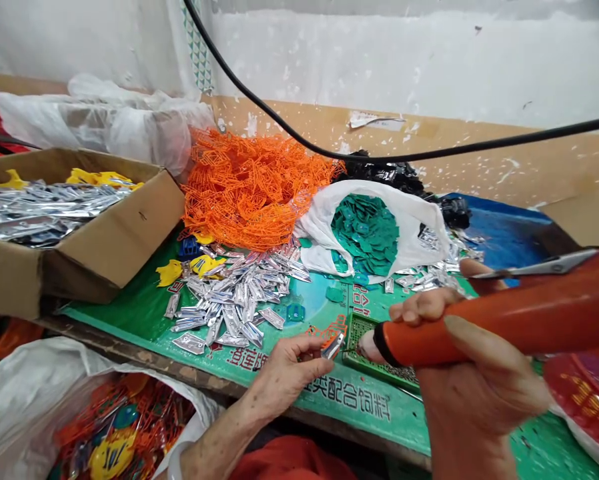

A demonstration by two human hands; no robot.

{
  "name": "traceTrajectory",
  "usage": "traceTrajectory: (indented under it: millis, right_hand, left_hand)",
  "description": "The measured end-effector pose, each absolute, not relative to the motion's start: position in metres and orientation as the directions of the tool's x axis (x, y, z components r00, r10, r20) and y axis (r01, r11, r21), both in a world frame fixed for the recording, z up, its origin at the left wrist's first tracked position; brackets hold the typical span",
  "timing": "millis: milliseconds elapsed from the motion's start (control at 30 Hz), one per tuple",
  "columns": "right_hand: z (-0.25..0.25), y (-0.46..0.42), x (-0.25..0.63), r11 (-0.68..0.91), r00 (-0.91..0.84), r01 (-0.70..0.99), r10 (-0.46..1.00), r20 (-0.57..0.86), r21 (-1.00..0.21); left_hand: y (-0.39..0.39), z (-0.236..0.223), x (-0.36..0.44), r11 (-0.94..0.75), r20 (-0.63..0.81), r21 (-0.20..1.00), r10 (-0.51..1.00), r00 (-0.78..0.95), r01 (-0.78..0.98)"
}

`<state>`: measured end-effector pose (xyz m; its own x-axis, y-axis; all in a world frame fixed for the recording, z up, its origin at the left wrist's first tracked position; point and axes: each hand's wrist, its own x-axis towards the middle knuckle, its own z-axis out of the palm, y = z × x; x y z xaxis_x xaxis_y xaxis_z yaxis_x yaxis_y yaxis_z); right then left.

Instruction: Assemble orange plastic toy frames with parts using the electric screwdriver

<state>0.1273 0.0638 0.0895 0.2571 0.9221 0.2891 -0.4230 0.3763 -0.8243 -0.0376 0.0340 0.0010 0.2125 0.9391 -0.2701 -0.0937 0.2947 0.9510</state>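
small silver foil piece (333,346), held tilted, orange-handled tool (479,333) just beside it

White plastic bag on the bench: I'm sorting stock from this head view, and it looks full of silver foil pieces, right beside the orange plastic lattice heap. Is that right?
Not quite: the white plastic bag holds green pieces, not silver foil pieces, as the head view shows. It does sit right beside the orange plastic lattice heap.
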Motion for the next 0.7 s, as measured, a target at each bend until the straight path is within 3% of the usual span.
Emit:
traceTrajectory:
  millis: [433,700]
  right_hand:
    - [0.079,0.063,0.118,0.374,0.200,-0.468,0.927,0.316,-0.801]
    - [0.077,0.060,0.118,0.356,0.170,-0.488,0.934,0.313,-0.797]
  left_hand:
    - [0.035,0.000,-0.037,0.282,-0.213,0.932,0.934,0.286,-0.228]
    - [0.035,-0.001,-0.036,0.271,-0.214,0.943,0.938,0.272,-0.193]
